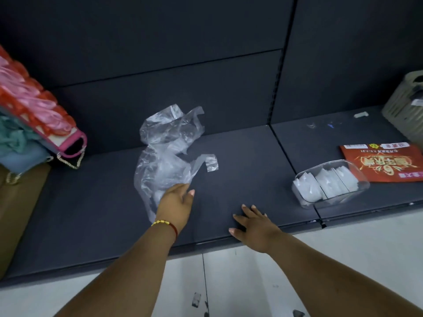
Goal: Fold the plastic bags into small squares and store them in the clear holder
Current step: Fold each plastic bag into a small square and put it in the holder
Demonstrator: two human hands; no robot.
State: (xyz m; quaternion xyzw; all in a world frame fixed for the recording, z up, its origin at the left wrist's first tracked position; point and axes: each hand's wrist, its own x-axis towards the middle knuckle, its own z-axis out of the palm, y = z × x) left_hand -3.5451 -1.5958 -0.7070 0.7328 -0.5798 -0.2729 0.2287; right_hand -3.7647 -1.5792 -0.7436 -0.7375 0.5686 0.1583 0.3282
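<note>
Plastic bags (168, 152), clear and crumpled, are seen heaped loosely on the dark shelf (240, 161), left of the middle, with one handle loop stretched out to the right. The near end of the heap is touched by the left hand (177, 201), whose fingers are laid out fairly straight over the thin film; whether any of it is pinched underneath cannot be told from this angle. A yellow bead bracelet (161, 223) with a red cord is worn on that wrist.

The right hand (251, 224) is spread flat on the shelf near its front edge, fingers relaxed and apart, with nothing held. It is kept well apart from the heap.

Further right, the clear holder (332, 186) is set on the shelf near the front edge, tilted slightly, and folded white squares (325, 184) are packed upright inside it in a row. Just behind it a red printed leaflet (384, 161) is laid flat, partly overlapped by the holder's far end. A pale slatted basket (405, 110) is placed at the far right of the shelf.

At the left edge, a stack of pink, red and teal goods (34, 110) is tipped against a brown carton (20, 202).
</note>
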